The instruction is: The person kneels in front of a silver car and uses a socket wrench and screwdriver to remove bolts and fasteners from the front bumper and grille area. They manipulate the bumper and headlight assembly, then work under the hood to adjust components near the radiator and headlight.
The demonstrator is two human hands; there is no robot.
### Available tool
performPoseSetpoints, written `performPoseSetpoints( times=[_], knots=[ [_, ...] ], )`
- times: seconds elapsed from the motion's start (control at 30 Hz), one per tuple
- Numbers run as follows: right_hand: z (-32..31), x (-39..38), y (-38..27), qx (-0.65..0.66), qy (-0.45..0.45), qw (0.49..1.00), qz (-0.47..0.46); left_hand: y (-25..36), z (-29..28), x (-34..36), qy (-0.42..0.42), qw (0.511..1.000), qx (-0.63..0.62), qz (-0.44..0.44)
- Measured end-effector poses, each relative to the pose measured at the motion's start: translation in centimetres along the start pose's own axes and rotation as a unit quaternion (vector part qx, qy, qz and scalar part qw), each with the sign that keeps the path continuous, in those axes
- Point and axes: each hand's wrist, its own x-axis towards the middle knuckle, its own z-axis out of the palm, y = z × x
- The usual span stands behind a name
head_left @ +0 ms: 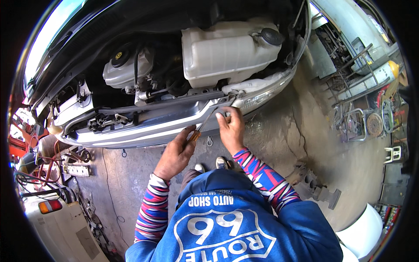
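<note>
My left hand [176, 153] grips a screwdriver [195, 136] by its amber handle, the thin shaft slanting up and to the right toward the car's front trim. Close to the shaft's far end, my right hand [232, 127] is closed, thumb and fingers bent together at the corner where the silver grille [174, 132] meets the headlight [262, 99]. Whatever lies between those right fingers is hidden. Behind the trim, the open engine bay shows a large white plastic reservoir [227, 54] with a black cap and a smaller fluid reservoir [128, 70].
Metal frames and loose parts [355, 124] are piled along the right side. A dark metal part [316, 187] lies on the concrete floor to my right. At lower left stands a beige vehicle panel with an orange-red lamp [50, 206]; a thin cable [114, 205] runs across the floor.
</note>
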Motion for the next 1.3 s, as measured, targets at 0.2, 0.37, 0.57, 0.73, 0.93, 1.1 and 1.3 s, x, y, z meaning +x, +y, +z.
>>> performPoseSetpoints(
  times=[0.2, 0.37, 0.57, 0.73, 0.93, 1.1, 1.3],
  knots=[
    [3.2, 0.7, -0.8, 0.276, -0.015, 0.921, 0.274, -1.4, 1.3, 1.8, -0.033, 0.993, -0.108, -0.019],
    [4.8, 1.3, 0.7, 0.269, 0.033, 0.943, 0.193, -1.7, 0.0, 2.8, -0.045, 0.993, -0.100, -0.031],
    [5.3, 1.0, 1.6, 0.281, 0.043, 0.940, 0.187, -0.4, -0.7, 3.3, -0.049, 0.998, -0.025, -0.006],
    [4.7, 1.1, 1.2, 0.270, 0.034, 0.938, 0.215, 0.0, 0.1, 3.3, -0.012, 0.999, 0.017, 0.024],
    [5.2, 1.5, 1.2, 0.299, 0.042, 0.929, 0.215, -0.2, -2.1, 5.8, -0.043, 0.991, 0.106, 0.070],
    [5.6, 1.3, 1.3, 0.315, 0.055, 0.925, 0.208, 0.1, -3.1, 6.3, 0.001, 0.967, 0.161, 0.195],
    [5.8, 1.2, 1.1, 0.302, 0.067, 0.929, 0.204, -1.4, -2.0, 6.0, 0.000, 0.980, 0.107, 0.166]
  ],
)
